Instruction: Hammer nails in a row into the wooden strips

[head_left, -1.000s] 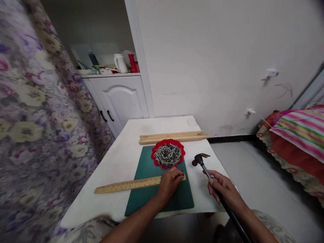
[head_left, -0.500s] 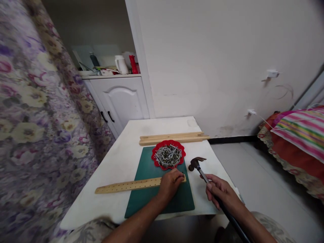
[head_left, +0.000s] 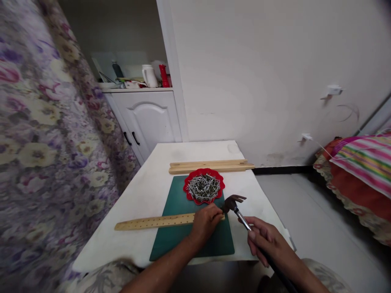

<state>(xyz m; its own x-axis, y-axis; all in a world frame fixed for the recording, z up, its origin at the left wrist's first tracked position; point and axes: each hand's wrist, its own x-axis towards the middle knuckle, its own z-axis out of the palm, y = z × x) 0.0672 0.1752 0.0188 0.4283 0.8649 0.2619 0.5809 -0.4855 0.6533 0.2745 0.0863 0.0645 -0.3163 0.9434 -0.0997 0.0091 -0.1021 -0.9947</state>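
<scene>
My left hand (head_left: 207, 221) rests over the right end of a pale wooden strip (head_left: 159, 221) dotted with rows of holes or nail heads. Its thumb and forefinger are pinched on a nail, which the fingers and hammer head hide almost wholly. In my right hand (head_left: 267, 240) is a claw hammer (head_left: 243, 219), held by its metal-and-black handle. The hammer head is at the left fingertips, claw pointing right. Under the strip lies a green mat (head_left: 177, 199). A red scalloped dish (head_left: 187, 194) full of loose nails (head_left: 204, 187) sits on the mat's far part.
More wooden strips (head_left: 207, 166) lie behind the dish on the white table (head_left: 143, 195). A white cabinet (head_left: 152, 118) and floral curtain (head_left: 61, 142) stand to the left. The wall (head_left: 244, 81) is behind, and a bed with a striped cover (head_left: 363, 158) is at right.
The hammer head has moved left and slightly up, from beside the mat to the left fingertips. My left hand and the strip stay in place; the view has shifted slightly.
</scene>
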